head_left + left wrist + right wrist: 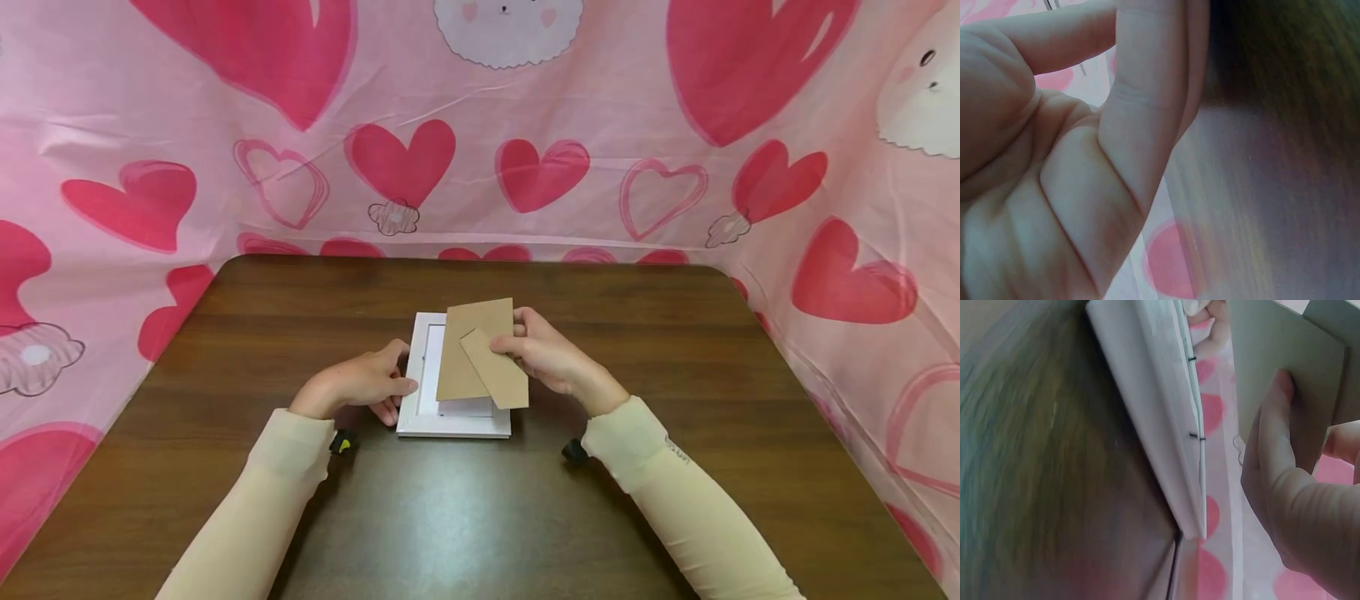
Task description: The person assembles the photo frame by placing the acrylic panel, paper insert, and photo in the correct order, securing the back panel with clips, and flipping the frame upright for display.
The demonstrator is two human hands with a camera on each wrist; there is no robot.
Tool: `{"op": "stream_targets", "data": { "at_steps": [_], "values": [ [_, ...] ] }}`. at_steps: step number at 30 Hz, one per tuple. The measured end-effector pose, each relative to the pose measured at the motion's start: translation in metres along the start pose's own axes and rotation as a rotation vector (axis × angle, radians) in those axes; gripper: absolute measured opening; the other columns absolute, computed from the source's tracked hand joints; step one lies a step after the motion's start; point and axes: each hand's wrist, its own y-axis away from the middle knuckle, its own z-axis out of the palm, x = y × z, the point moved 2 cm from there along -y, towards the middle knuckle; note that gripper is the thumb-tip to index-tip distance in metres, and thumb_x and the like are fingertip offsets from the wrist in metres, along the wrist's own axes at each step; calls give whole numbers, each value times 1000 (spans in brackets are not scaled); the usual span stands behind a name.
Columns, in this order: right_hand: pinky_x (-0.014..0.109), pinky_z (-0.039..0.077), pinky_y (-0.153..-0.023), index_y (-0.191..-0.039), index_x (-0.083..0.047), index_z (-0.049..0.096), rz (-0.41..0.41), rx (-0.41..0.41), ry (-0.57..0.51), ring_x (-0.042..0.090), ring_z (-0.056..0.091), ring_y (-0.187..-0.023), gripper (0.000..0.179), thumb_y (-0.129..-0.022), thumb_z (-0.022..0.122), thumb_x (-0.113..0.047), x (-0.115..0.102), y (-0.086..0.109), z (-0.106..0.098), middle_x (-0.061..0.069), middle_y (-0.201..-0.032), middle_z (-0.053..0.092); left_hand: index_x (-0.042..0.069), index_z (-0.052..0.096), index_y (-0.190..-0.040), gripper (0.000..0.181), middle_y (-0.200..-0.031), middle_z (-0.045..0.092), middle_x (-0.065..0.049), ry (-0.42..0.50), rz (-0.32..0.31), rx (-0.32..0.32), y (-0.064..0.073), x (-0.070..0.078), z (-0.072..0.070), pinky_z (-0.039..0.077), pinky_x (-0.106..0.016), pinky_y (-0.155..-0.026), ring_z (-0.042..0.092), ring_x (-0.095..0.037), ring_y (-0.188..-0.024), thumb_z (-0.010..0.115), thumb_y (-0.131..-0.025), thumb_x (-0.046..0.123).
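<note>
A white picture frame (415, 419) lies face down on the brown table (480, 517). My right hand (542, 354) pinches the brown cardboard backing board (471, 350), with its stand flap (497, 371), lifted and tilted above the frame's opening. In the right wrist view the board (1272, 375) stands clear of the white frame (1154, 412), with my thumb on it. My left hand (367, 383) rests against the frame's left edge, its fingers curled at the rim. The left wrist view shows only my left fingers (1141, 125) close up beside the table top.
A pink cloth with red hearts (525, 125) hangs behind and along both sides of the table. Bare wood stretches in front of the frame and to either side. Small black wrist cameras (342, 442) sit below my sleeves.
</note>
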Motion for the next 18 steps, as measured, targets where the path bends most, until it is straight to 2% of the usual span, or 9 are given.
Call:
{"op": "stream_targets", "data": {
  "at_steps": [11, 18],
  "values": [
    [27, 59, -79, -141, -3, 27, 25, 55, -10, 18, 67, -96, 58, -97, 64, -1, 10, -12, 17, 18, -126, 60, 0, 28, -155, 62, -95, 59, -19, 12, 8, 1, 0, -1, 0, 64, -35, -65, 68, -20, -60, 66, -107, 13],
    [28, 59, -78, -141, -3, 25, 28, 63, 9, 22, 67, -101, 59, -98, 64, -1, 11, -14, 22, 24, -133, 58, 1, 28, -155, 62, -96, 60, -20, 7, 5, -3, 0, -1, 0, 64, -35, -65, 68, -20, -61, 66, -107, 14]
  ]
}}
